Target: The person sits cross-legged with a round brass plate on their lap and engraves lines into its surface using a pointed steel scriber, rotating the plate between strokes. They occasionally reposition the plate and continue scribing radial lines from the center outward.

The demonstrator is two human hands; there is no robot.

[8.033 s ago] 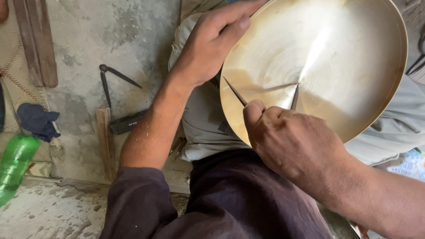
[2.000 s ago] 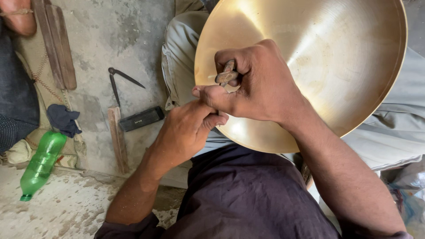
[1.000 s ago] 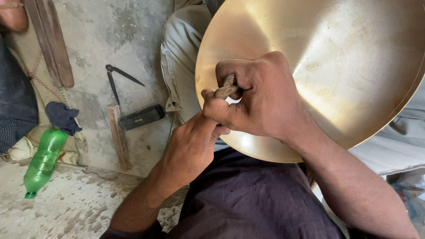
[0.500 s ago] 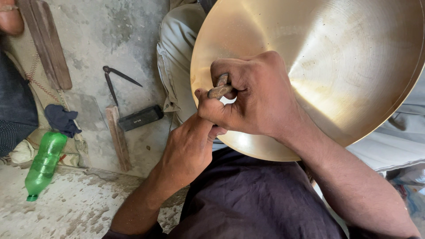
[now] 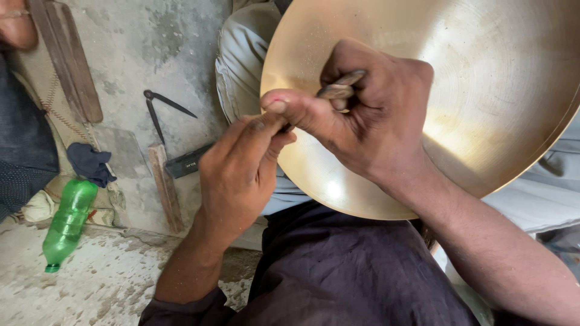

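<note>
Left hand (image 5: 238,172) risen to the right thumb, right hand (image 5: 368,118) fisted round a tool (image 5: 339,89) — brass dish (image 5: 483,78) gleaming, dusty.

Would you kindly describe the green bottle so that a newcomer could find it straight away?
Start at the big brass dish on the person's lap and look across to the floor at the far left. There a green plastic bottle lies tilted, cap downward, below a dark cloth. It is the only green, see-through thing there.

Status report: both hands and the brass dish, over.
Right hand fisted on small tool. Left hand at brass dish rim, touching right thumb. Nothing in the way.
</note>
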